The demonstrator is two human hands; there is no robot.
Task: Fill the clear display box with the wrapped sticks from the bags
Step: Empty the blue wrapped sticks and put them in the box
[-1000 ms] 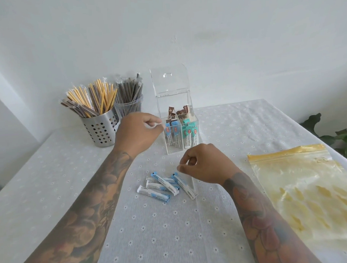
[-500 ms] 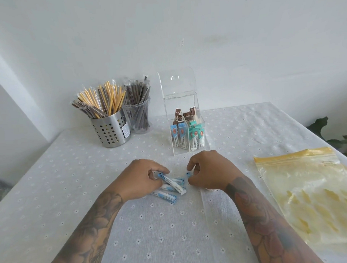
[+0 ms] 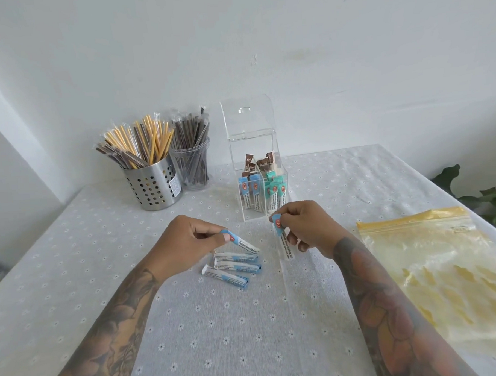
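The left hand (image 3: 183, 241) pinches one blue-tipped stick (image 3: 241, 244) by its end. The right hand (image 3: 308, 227) pinches another stick (image 3: 282, 237) upright. Three sticks (image 3: 233, 266) lie on the table (image 3: 73, 252) between them; the clear box (image 3: 262, 187) stands just behind.

Worn on the head, looking forward and down across the table (image 3: 73, 252) at close range toward the wall at twelve o'clock.
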